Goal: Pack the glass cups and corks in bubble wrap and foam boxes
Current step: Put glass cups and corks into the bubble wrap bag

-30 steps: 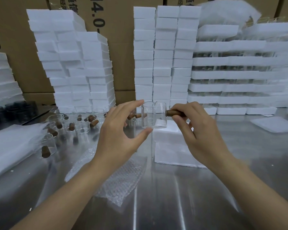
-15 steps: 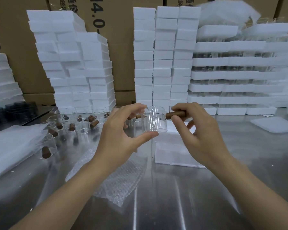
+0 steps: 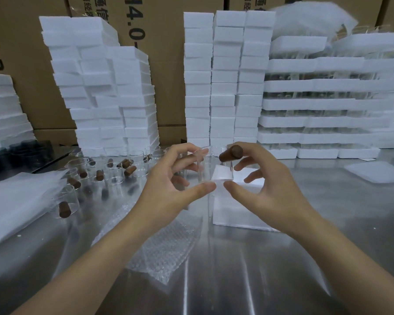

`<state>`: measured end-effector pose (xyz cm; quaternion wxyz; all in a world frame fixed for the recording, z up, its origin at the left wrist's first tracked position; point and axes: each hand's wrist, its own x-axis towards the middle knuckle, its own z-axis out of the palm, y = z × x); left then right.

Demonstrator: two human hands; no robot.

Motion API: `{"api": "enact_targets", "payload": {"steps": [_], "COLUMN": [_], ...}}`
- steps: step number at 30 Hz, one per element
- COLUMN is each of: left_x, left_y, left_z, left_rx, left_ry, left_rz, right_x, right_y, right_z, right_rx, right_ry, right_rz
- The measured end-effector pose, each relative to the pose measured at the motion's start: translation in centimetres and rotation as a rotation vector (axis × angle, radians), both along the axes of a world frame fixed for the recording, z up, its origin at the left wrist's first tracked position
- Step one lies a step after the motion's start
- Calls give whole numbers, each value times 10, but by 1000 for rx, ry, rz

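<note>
I log one glass cup (image 3: 208, 170), held above the table (image 3: 248, 280), pinched top and bottom by the left hand (image 3: 168, 185), with the right hand (image 3: 267, 189) gripping a cork (image 3: 231, 153) at its upper edge.

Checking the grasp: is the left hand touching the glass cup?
Touching. Head view: left hand pinches the glass cup, thumb below, fingertips on its rim.
</note>
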<state>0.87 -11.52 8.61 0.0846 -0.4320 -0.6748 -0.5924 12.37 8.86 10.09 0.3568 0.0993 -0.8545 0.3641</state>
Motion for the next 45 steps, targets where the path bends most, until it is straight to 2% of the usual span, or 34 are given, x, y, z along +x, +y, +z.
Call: {"api": "enact_targets", "payload": {"steps": [8, 21, 26, 30, 32, 40, 45], "left_x": [-1, 2, 6, 8, 10, 0, -4], "left_y": [-1, -3, -1, 0, 1, -4, -4], "left_z": [-1, 1, 0, -2, -3, 2, 2], "left_rx": [-68, -155, -102, -185, -194, -104, -125], "left_ry": [-10, 21, 134, 381, 418, 177, 3], "left_rz": [12, 54, 143, 222, 238, 160, 44], "right_x": [1, -3, -6, -8, -9, -12, -10], "right_y": [0, 0, 2, 4, 4, 14, 10], "right_z": [0, -3, -6, -9, -9, -13, -9], "right_rx": [-102, 24, 176, 312, 346, 250, 205], "right_ry": [0, 84, 122, 152, 168, 56, 89], "right_rz": [56, 0, -69, -104, -107, -103, -75]}}
